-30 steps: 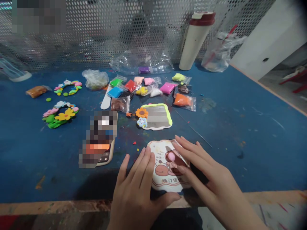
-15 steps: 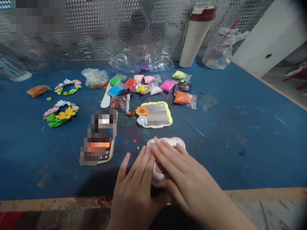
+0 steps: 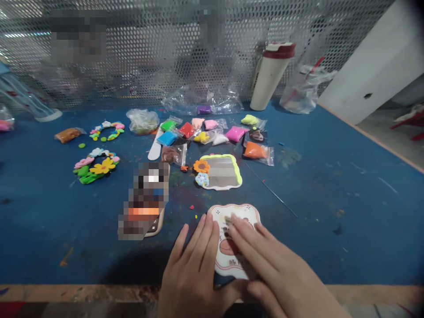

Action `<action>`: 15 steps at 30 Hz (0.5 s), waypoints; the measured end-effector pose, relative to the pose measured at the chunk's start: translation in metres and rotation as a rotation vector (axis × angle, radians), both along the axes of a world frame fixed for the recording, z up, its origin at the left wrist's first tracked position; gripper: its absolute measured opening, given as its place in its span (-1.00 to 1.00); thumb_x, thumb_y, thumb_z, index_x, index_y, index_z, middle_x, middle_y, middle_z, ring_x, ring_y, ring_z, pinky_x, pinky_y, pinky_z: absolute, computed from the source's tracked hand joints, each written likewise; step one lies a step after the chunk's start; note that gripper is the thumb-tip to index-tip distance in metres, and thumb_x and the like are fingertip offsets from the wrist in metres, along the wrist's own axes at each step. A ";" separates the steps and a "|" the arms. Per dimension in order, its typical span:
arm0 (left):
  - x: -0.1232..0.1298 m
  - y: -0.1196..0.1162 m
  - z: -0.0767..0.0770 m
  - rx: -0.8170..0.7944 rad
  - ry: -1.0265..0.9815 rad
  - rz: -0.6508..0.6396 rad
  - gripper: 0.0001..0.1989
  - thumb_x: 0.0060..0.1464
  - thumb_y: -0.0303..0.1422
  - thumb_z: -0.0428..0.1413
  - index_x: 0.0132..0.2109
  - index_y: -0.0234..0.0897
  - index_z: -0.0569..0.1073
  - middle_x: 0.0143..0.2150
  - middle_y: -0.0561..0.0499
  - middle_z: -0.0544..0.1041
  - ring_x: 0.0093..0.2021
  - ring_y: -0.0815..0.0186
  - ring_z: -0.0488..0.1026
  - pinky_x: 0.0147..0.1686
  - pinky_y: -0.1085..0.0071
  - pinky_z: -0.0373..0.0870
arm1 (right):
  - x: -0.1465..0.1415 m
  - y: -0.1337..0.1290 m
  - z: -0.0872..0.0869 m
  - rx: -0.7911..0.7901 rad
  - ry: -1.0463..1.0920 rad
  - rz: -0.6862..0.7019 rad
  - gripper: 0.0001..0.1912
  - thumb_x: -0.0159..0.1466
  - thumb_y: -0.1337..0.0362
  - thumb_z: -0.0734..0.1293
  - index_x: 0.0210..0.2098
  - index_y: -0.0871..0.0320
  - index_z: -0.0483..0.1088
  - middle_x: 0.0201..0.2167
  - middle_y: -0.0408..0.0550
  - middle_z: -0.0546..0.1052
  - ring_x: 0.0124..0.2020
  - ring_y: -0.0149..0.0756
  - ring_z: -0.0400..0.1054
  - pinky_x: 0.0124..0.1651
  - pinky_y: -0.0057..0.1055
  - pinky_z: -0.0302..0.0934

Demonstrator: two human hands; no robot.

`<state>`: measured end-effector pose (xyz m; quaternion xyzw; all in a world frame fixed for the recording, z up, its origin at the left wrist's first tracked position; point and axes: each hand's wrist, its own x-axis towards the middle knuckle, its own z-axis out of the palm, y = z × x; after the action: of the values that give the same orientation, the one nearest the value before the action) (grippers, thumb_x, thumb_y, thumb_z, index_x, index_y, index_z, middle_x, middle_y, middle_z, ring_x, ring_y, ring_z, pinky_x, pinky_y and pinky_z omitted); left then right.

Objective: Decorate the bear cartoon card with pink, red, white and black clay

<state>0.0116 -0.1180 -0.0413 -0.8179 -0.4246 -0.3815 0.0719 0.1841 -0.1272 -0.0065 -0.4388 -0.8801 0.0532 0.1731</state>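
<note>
A scalloped white card (image 3: 236, 212) printed with a brown cartoon and lettering lies on the blue table (image 3: 331, 238) near its front edge. My left hand (image 3: 194, 269) stands at the card's left side, fingertips against its edge. My right hand (image 3: 278, 274) lies across the card's face, fingers spread over the print and hiding its middle. Small dark bits show beside those fingers, too small to name.
Beyond the hands lie a mirror with a lime-green clay rim (image 3: 220, 172), clay flower wreaths (image 3: 96, 165), several clay packets (image 3: 235, 134), a blurred phone (image 3: 147, 201) and a thin wire (image 3: 271, 190). A white tumbler (image 3: 270, 77) stands against perforated metal mesh (image 3: 149, 53).
My right hand has slid back over the card from its far edge, and more of the card shows. The pink clay blob seen on it a second ago is not visible now.
</note>
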 end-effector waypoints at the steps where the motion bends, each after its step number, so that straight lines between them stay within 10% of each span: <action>1: 0.000 0.000 -0.001 0.006 0.013 0.000 -0.45 0.21 -0.05 -0.01 0.04 -0.52 0.42 0.00 -0.28 0.56 0.04 0.15 0.49 0.24 0.25 0.12 | -0.001 0.000 0.002 0.009 0.023 0.051 -0.44 0.33 0.28 0.17 0.28 0.31 0.12 0.30 0.05 0.16 0.34 -0.24 -0.03 0.28 -0.20 0.05; 15: -0.013 0.003 0.014 -0.009 0.252 -0.027 -0.47 0.20 -0.12 -0.03 0.05 -0.57 0.37 0.00 -0.31 0.55 -0.01 0.08 0.53 -0.06 0.16 0.46 | -0.008 0.014 0.001 -0.112 -0.051 -0.051 -0.41 0.34 0.21 0.17 0.31 0.27 0.04 0.33 0.04 0.07 0.34 -0.13 -0.01 0.29 0.09 -0.03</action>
<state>-0.0015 -0.1155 -0.0278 -0.8653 -0.4029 -0.2747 0.1159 0.1766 -0.1127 -0.0056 -0.4713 -0.8685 0.0867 0.1269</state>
